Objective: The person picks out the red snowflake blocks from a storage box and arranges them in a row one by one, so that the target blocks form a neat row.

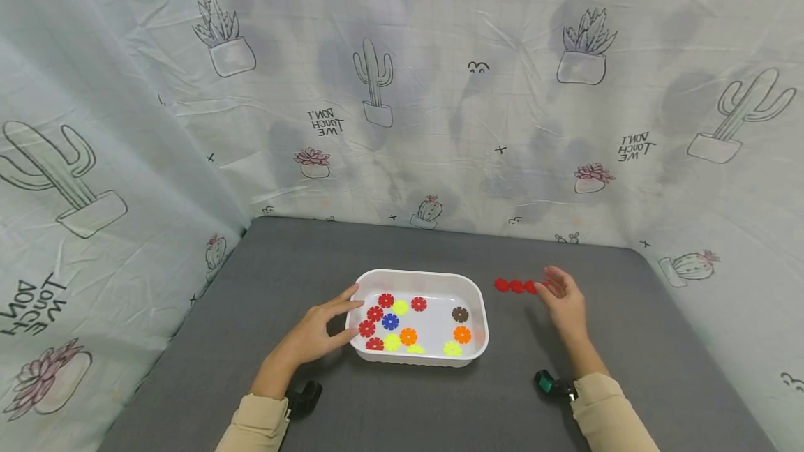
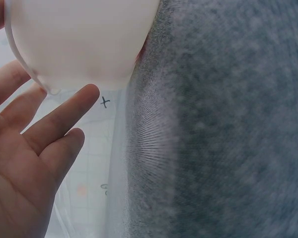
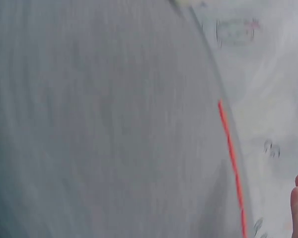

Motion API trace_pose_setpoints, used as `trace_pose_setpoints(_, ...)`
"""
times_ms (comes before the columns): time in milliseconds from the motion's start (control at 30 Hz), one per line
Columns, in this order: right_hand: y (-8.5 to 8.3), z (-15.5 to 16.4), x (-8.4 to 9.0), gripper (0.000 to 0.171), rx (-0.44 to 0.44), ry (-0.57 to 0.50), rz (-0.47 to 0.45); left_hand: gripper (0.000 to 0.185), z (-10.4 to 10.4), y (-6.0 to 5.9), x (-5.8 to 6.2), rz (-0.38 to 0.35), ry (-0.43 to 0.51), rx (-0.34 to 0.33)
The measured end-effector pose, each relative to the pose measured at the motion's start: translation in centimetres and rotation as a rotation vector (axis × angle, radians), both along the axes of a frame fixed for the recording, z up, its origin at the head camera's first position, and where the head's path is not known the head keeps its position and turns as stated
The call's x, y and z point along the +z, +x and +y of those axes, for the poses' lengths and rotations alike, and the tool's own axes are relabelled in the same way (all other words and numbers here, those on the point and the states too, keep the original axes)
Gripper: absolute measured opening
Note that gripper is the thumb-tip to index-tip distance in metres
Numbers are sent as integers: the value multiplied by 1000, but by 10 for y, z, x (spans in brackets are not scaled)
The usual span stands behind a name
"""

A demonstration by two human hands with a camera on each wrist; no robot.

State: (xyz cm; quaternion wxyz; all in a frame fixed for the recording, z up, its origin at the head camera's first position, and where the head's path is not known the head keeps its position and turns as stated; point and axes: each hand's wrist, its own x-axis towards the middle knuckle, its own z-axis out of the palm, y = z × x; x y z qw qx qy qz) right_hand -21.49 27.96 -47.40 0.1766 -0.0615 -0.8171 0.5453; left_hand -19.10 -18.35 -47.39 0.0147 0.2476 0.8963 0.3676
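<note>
On the table stands a white plastic tray [image 1: 422, 360] holding notched, flower-shaped plastic discs in red, yellow, blue, orange and brown. At its left end, my left hand [image 1: 310, 332] touches the rim with thumb and fingertips, the fingers spread. In the left wrist view, two fingers [image 2: 64, 116] extend beside the tray's outer wall [image 2: 84, 44]. Right of the tray lies a row of joined red discs [image 1: 516, 287], seen edge-on as a red strip [image 3: 232, 158]. My right hand [image 1: 565, 304] is over the row's right end, fingers loosely bent, covering part of it.
A dark grey cloth covers the table [image 1: 402, 410]. White curtains [image 1: 427, 145] printed with cacti hang behind and along both sides. Black devices are on both wrists, the right one [image 1: 545, 382] with a green patch.
</note>
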Motion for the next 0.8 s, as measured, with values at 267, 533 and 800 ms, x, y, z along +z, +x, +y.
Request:
trace_pose_setpoints(267,7,-38,14,52,150,-50,89,50,0,0,0,26,4,-9)
trace_pose_setpoints(533,20,-88,49,49,258,-106,74,50,-1,1,2,15,-2,-6)
trace_pose_setpoints(800,19,-129,57,47,390,-116,38,50,0,2,4,1,3,1)
